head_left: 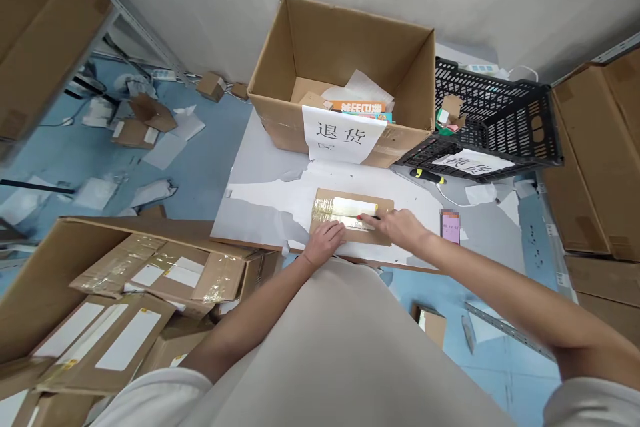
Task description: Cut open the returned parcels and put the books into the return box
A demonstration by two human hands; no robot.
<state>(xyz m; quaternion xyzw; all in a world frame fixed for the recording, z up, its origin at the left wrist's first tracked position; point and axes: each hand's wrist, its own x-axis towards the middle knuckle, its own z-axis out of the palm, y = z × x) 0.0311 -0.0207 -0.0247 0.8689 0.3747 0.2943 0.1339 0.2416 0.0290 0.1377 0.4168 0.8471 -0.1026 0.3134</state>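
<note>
The right grip (397, 227) is closing around a small dark tool (373, 217) with a red part, which is pointing leftward over the parcel (345, 210). The parcel is lying on the worktop (260, 197) under both grips. The left grip (327, 240) is resting, unclenched, on its near left corner. A pink-screened phone (451, 228) is lying right of the right grip; an open carton (283, 127) is standing beyond both grips.

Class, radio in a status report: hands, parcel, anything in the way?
Left hand on parcel, near left corner; right hand gripping small tool at its label. Parcel flat on table. Big box behind, not blocking.
</note>
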